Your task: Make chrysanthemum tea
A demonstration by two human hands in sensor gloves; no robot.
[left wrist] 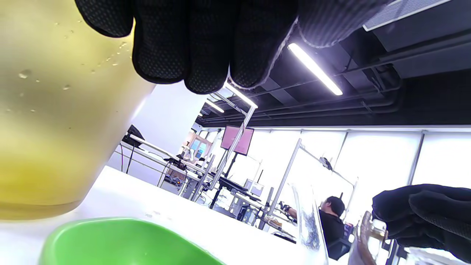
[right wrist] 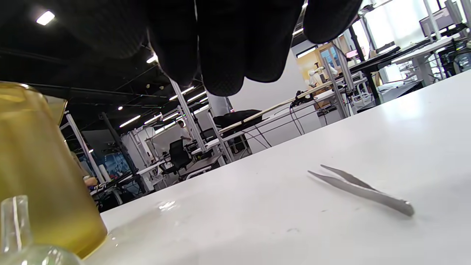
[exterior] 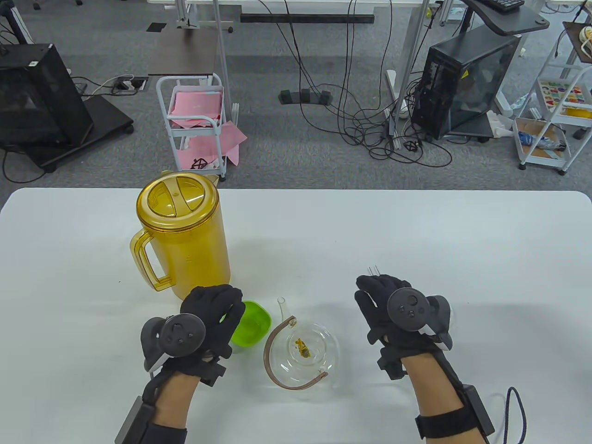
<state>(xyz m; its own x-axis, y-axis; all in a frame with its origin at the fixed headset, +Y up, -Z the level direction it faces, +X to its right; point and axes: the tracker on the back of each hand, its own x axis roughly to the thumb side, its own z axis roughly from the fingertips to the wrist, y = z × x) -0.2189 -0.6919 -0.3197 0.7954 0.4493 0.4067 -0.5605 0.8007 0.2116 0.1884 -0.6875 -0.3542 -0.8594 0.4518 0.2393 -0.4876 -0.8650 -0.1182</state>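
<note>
Your glass teapot (exterior: 303, 354) sits on the white table (exterior: 462, 240) between your hands, lid off, brown handle arched over it, a few yellow chrysanthemum bits (exterior: 303, 348) at the bottom. A green bowl (exterior: 249, 323) stands just left of it, near the amber pitcher (exterior: 182, 233). Your left hand (exterior: 208, 319) hovers beside the bowl, fingers loosely curled, holding nothing. Your right hand (exterior: 393, 314) hangs relaxed over the tweezers (right wrist: 362, 189) lying on the table.

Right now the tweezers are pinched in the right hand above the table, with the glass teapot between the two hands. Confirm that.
Not quite. The tweezers lie flat on the white table, held by nothing; the right hand hovers over them, as the right wrist view shows. The glass teapot does sit between the two hands.
</note>
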